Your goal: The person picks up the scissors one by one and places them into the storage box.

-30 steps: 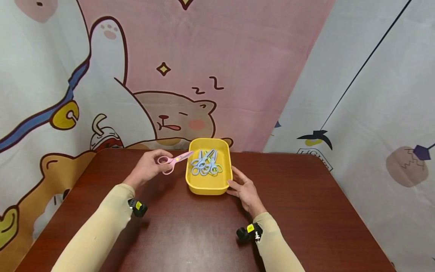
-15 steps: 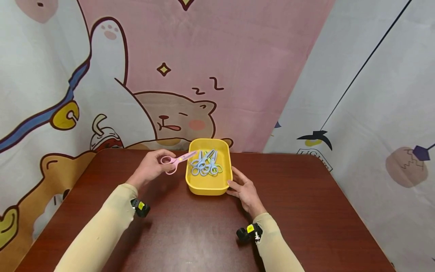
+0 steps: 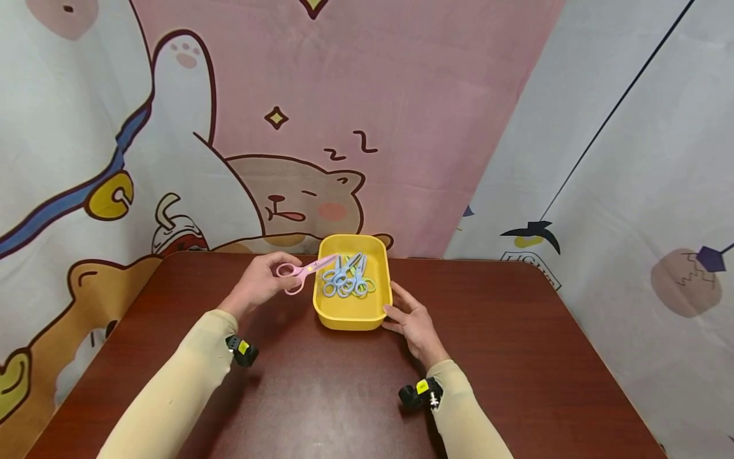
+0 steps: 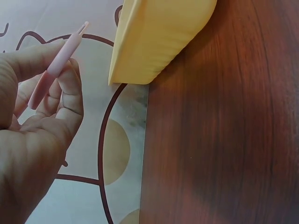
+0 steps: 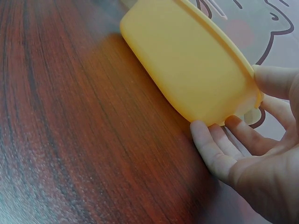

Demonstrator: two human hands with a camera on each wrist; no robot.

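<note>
My left hand [image 3: 260,280] pinches a pair of pink scissors [image 3: 308,269] by the handle, thumb on one side and fingers on the other. Their blades point right and overlap the left rim of a yellow plastic tray [image 3: 350,315] in the head view. In the left wrist view the scissors [image 4: 60,60] appear nearly edge-on. Inside the tray lie several blue scissors [image 3: 344,277], with green ones [image 3: 371,285] partly hidden beneath them. My right hand [image 3: 415,325] holds the tray's right side, its thumb [image 5: 275,81] at the rim and its fingers against the outer wall.
The tray stands on a dark brown wooden table [image 3: 321,395], close to the back edge. Behind the table hangs a printed cartoon cloth [image 3: 401,127]. Both wrists carry small black cameras, the left camera [image 3: 243,352] and the right camera [image 3: 414,395].
My left hand has moved slightly right with the pink scissors, bringing their blade tips from the tray's left rim to over its inside. The right hand and the tray have stayed still.
</note>
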